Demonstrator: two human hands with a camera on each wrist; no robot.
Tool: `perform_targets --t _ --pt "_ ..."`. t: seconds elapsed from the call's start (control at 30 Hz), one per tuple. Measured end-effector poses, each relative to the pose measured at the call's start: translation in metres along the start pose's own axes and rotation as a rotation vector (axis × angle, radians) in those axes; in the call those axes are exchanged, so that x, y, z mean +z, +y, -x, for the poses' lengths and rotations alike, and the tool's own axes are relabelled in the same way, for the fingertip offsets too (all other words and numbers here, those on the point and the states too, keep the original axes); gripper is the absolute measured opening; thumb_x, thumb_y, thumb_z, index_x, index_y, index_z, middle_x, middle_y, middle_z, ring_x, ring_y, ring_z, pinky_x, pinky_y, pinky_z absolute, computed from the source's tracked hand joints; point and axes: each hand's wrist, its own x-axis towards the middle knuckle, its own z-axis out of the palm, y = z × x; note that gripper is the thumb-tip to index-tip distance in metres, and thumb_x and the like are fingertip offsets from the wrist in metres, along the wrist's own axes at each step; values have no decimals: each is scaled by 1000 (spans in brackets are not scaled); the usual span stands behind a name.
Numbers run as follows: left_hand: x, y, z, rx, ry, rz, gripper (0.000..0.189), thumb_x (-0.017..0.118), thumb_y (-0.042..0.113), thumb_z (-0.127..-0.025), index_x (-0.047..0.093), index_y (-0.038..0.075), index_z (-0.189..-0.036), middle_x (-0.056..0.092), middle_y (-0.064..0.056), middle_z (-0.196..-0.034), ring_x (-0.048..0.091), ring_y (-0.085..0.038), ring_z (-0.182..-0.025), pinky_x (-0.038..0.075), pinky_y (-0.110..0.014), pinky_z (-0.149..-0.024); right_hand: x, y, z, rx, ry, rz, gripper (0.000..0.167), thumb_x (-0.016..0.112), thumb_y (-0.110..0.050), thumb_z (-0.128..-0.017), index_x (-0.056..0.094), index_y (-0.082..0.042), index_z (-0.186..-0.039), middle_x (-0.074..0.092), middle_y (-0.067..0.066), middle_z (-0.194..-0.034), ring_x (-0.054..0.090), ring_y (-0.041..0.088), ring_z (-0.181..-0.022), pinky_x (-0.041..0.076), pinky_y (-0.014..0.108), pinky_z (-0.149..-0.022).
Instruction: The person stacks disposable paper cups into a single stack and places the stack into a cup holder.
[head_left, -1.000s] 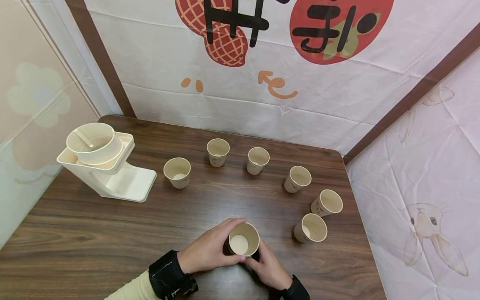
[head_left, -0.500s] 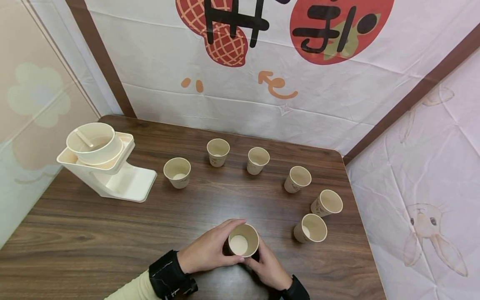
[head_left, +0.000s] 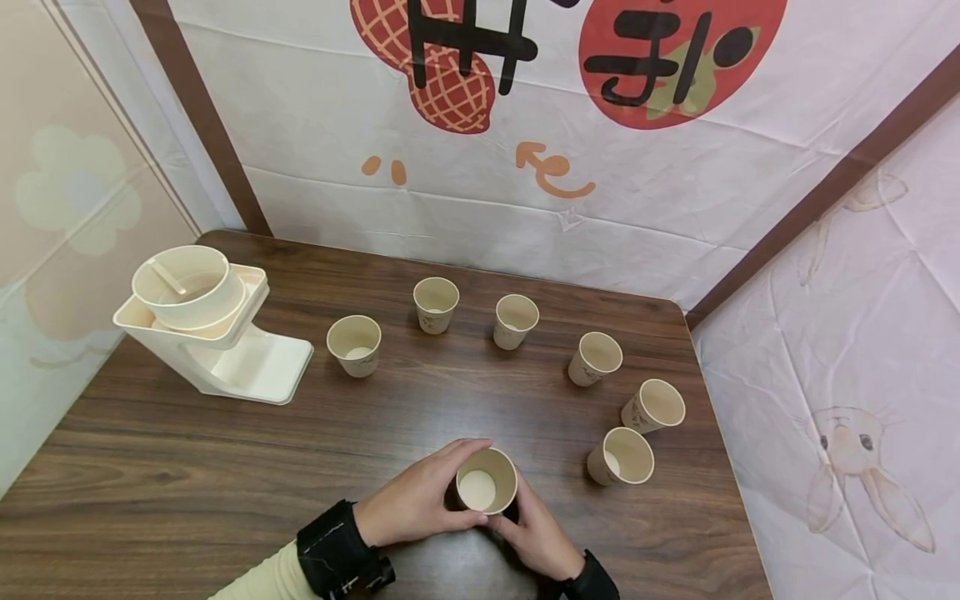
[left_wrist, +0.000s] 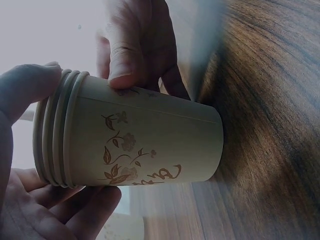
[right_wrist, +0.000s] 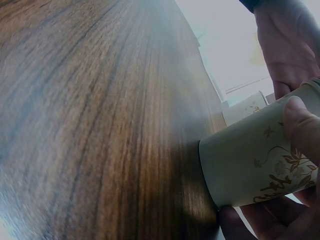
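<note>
A nested stack of beige paper cups [head_left: 480, 492] stands upright at the front middle of the table, gripped from both sides. My left hand [head_left: 416, 497] curls round the upper part; in the left wrist view its thumb and fingers lie at the several stacked rims of the paper cups [left_wrist: 145, 135], which carry a brown flower print. Lower on the wall, my right hand [head_left: 536, 533] holds the stack, its thumb [right_wrist: 302, 122] pressed to the side in the right wrist view. The bottom of the stack is right at the tabletop. Inside, the top cup shows only its pale base.
Several single paper cups stand in an arc: one at left [head_left: 355, 346], others along the back [head_left: 436, 305] and right [head_left: 595, 359], with two close together [head_left: 621, 456]. A white stand [head_left: 262, 367] at far left bears a white tub [head_left: 187, 296] with a stick in it. Fabric walls [head_left: 465, 217] enclose the table.
</note>
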Motion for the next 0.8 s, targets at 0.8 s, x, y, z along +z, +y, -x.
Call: perform_targets --t 0.8 --pt "-1 -1 0 -9 -29 -8 84 84 32 -85 41 10 -153 48 -6 -151 50 -21 -136 43 -43 -112 1 0 0 5 8 19 73 68 -26 -100 27 -13 -159 39 10 -158 35 29 -145 31 28 -117"
